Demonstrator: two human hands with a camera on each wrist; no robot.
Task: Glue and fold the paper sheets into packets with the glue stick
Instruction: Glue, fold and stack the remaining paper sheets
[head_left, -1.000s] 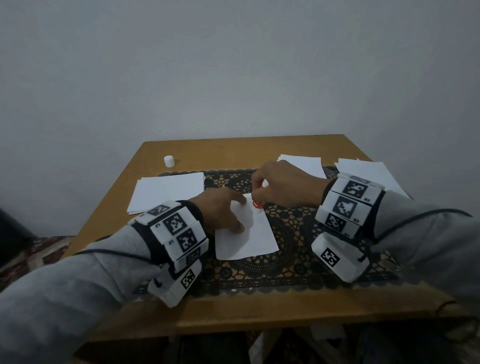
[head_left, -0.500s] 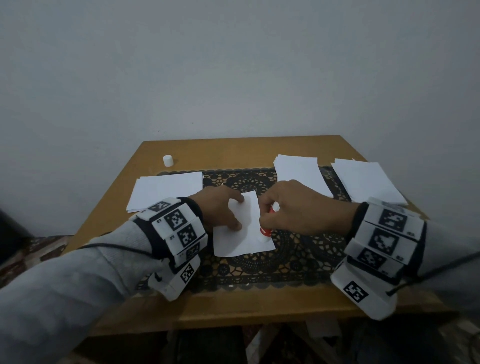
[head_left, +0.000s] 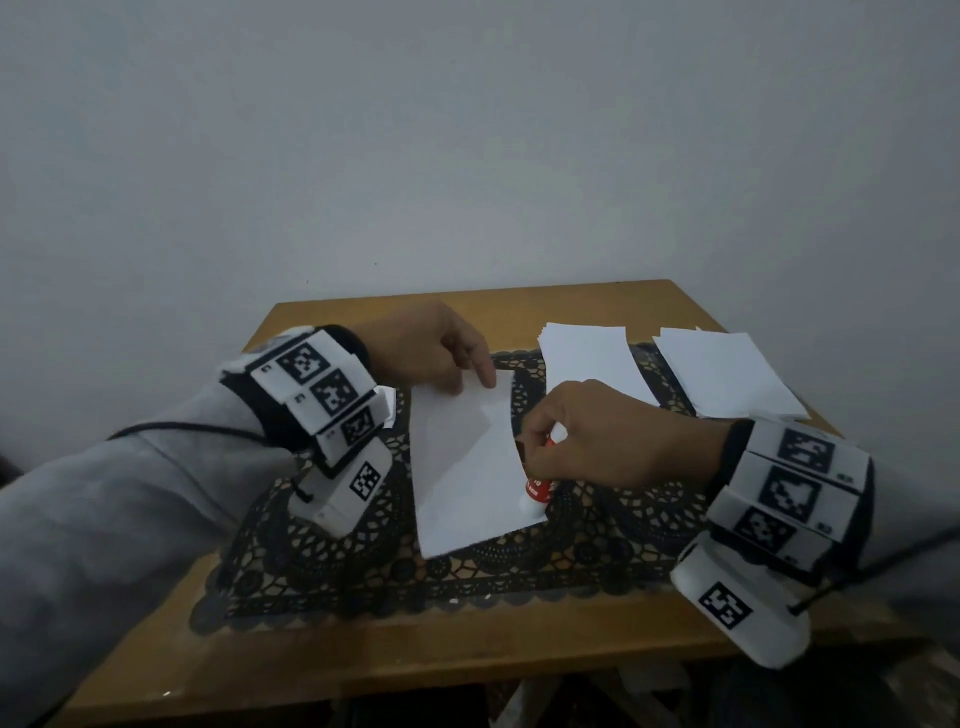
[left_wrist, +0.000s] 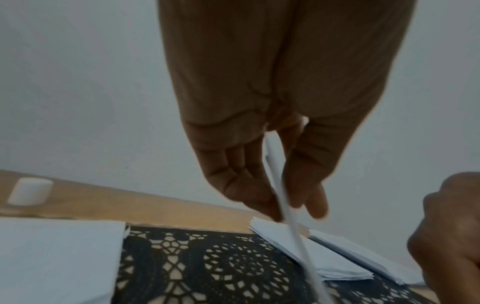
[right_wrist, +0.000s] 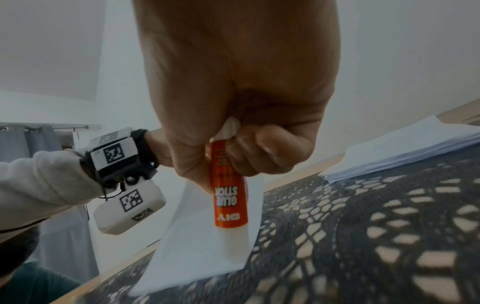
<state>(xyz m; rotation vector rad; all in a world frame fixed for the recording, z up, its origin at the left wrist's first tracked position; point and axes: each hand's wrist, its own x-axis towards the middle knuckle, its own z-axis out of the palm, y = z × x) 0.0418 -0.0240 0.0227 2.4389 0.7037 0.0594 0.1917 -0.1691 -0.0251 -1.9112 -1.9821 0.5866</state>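
The paper sheet (head_left: 467, 462) lay on the black lace mat (head_left: 597, 545), its far end lifted off the mat and pinched in the left hand (head_left: 431, 353), thumb on one face and fingers on the other, as the left wrist view showed edge-on. The glue stick (right_wrist: 228, 189), orange-labelled and uncapped, stood nose-down at the sheet's near right corner, just below the fingertips of the right hand (head_left: 597, 441), whose thumb and curled fingers clamped its barrel. Whether the glue tip was actually touching the paper could not be told for certain; it looked to be at the very edge.

The step in hand seemed to be the gluing of the sheet's right margin, with folding not yet begun. The next move would call for drawing the stick along that edge while the left fingers kept the sheet taut and steady, then laying the stick aside so both hands could fold.

Beyond the right fingers lay two stacks of sheets (head_left: 592, 358); another stack (left_wrist: 57, 257) sat to the left of the left fingers, and a small white cap (left_wrist: 30, 191) stood on the wooden table (head_left: 467, 670) past it.
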